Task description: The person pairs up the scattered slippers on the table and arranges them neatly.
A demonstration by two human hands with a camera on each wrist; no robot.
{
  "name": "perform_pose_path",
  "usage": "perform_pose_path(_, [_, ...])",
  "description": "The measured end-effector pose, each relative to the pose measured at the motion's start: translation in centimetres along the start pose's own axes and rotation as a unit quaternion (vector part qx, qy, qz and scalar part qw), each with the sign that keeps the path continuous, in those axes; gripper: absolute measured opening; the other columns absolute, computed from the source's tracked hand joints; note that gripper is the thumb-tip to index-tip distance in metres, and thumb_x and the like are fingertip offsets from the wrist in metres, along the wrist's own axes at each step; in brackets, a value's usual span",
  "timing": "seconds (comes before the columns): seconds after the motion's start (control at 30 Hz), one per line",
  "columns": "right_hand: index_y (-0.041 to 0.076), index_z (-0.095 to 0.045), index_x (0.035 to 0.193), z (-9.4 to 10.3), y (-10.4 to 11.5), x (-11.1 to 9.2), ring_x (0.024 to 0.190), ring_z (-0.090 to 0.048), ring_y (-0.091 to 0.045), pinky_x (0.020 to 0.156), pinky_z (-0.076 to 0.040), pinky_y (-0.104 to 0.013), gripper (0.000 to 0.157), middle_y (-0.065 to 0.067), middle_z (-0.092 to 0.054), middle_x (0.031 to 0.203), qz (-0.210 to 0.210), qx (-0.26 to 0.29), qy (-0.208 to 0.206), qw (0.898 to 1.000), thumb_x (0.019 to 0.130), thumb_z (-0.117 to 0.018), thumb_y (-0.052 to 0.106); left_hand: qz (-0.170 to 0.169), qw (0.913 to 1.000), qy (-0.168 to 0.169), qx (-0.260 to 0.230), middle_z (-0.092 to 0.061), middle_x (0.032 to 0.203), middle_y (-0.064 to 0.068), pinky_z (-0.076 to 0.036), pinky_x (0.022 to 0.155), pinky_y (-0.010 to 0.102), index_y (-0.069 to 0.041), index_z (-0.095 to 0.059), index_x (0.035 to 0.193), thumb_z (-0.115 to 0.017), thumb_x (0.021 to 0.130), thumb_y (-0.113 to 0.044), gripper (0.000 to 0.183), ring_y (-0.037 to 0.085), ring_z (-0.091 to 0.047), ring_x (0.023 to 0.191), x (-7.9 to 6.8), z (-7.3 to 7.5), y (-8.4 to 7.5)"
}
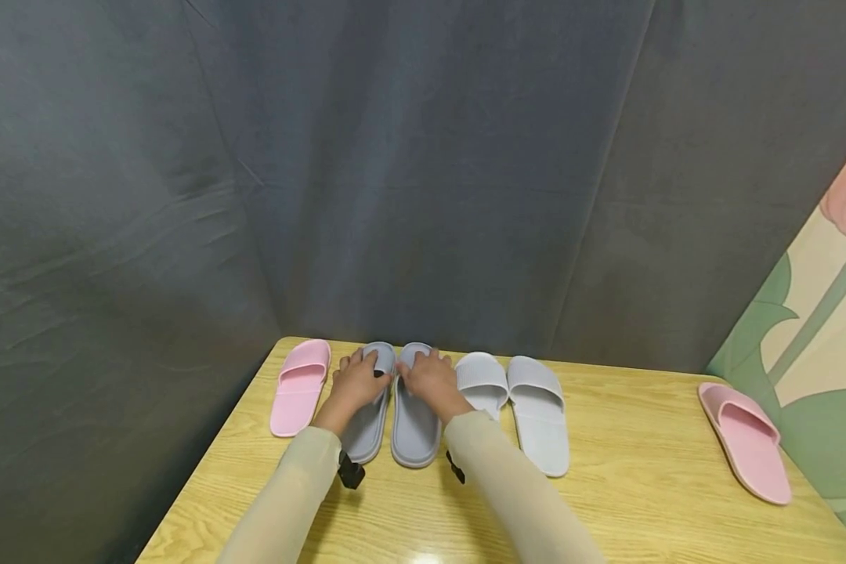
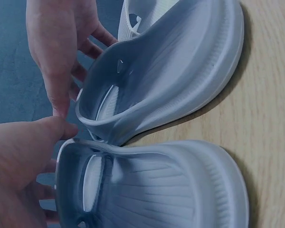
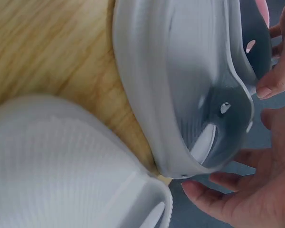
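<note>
Two grey slippers stand side by side on the wooden table, open heels toward me. My left hand (image 1: pixel 356 380) is over the strap of the left grey slipper (image 1: pixel 367 431), fingers spread, thumb at the strap's inner edge. Over the strap of the right grey slipper (image 1: pixel 414 435) lies my right hand (image 1: pixel 433 381), its fingers spread toward the strap's outer side. In the left wrist view, both thumbs come close together above the gap between the slippers. The right wrist view shows the right fingertips (image 3: pixel 194 190) right by the strap's outer edge.
Left of the grey pair lies one pink slipper (image 1: pixel 301 392); another pink slipper (image 1: pixel 745 442) is at the table's far right. Two white slippers (image 1: pixel 540 419) stand close to the right hand. A dark curtain (image 1: pixel 423 180) hangs behind the wooden table (image 1: pixel 627 470).
</note>
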State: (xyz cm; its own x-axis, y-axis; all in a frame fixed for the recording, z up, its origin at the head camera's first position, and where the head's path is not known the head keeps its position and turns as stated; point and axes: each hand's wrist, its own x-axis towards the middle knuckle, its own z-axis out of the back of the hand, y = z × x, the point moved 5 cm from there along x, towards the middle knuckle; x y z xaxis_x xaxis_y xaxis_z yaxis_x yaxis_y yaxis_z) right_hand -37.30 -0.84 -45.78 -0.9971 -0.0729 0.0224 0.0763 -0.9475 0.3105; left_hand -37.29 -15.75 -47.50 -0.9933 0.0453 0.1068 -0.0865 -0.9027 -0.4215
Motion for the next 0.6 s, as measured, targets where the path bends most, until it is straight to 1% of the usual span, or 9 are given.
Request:
perform_pose_path(0.2, [0.004,-0.065,0.13,1.0,0.1,-0.3,0.117,-0.056,-0.045,0.087,-0.053,-0.055,0.059,-0.021,-0.058,0.128,0.022,-0.004,-0.017,1.0,0.102,-0.05,0.054,-0.015,0.9998,-0.011,-0.01,-0.041,0.154,0.027,-0.037,0.104,0.066,-0.004,-0.053,0.145,-0.065,0.094,-0.037,0.062,0.049,-0.04,0.136,-0.2,0.5,-0.6])
perform_pose_path(0.27, [0.005,-0.065,0.131,1.3,0.1,-0.3,0.117,-0.056,-0.044,0.089,-0.052,-0.054,0.058,-0.021,-0.058,0.127,0.03,-0.009,-0.019,0.999,0.102,-0.05,0.054,-0.019,0.9997,-0.01,-0.008,-0.04,0.155,0.027,-0.036,0.105,0.066,-0.005,-0.053,0.146,-0.065,0.095,-0.037,0.062,0.048,-0.039,0.137,-0.3,0.6,-0.7])
perform_pose_path(0.4, [0.007,-0.06,0.138,1.9,0.1,-0.3,0.122,-0.054,-0.044,0.094,-0.051,-0.055,0.06,-0.02,-0.057,0.133,0.036,-0.013,-0.008,0.999,0.103,-0.048,0.054,-0.025,0.9996,-0.013,-0.006,-0.039,0.156,0.026,-0.034,0.107,0.065,-0.005,-0.052,0.146,-0.065,0.096,-0.037,0.061,0.047,-0.037,0.14,-0.5,1.2,-1.1])
perform_pose_path(0.47, [0.008,-0.057,0.143,2.3,0.0,-0.4,0.126,-0.052,-0.044,0.097,-0.049,-0.055,0.061,-0.019,-0.054,0.138,0.036,-0.012,0.0,0.999,0.103,-0.047,0.054,-0.028,0.9995,-0.015,-0.004,-0.039,0.156,0.025,-0.034,0.108,0.064,-0.005,-0.052,0.146,-0.064,0.096,-0.038,0.061,0.047,-0.037,0.141,-0.6,1.5,-1.3])
perform_pose_path(0.6, [0.01,-0.054,0.145,3.0,-0.4,-0.6,0.129,-0.051,-0.043,0.101,-0.047,-0.055,0.062,-0.018,-0.052,0.144,0.039,-0.01,0.002,0.999,0.103,-0.047,0.054,-0.036,0.9992,-0.018,0.006,-0.04,0.156,0.024,-0.034,0.108,0.064,-0.005,-0.052,0.147,-0.064,0.097,-0.039,0.061,0.046,-0.036,0.142,-0.9,1.9,-1.6])
